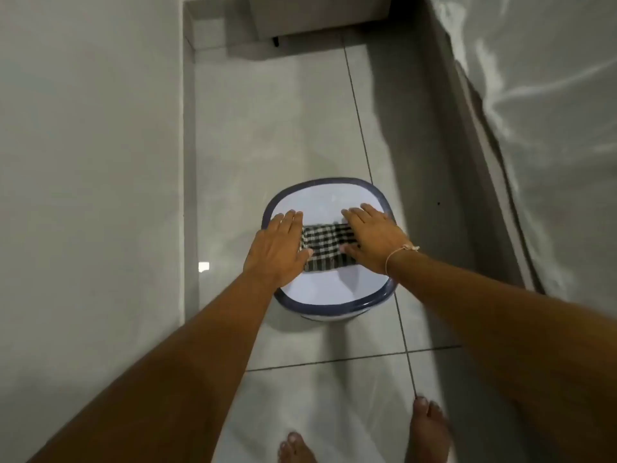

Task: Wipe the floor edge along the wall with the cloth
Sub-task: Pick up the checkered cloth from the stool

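Cloth (325,246) over basin (367,186), ends hidden under left hand (277,252) and right hand (374,240), fingers straight, flat

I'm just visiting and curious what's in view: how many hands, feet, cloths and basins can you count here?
Hands: 2 (left hand, right hand)
Feet: 2 (left foot, right foot)
Cloths: 1 (checked cloth)
Basins: 1 (blue-rimmed basin)
Total: 6
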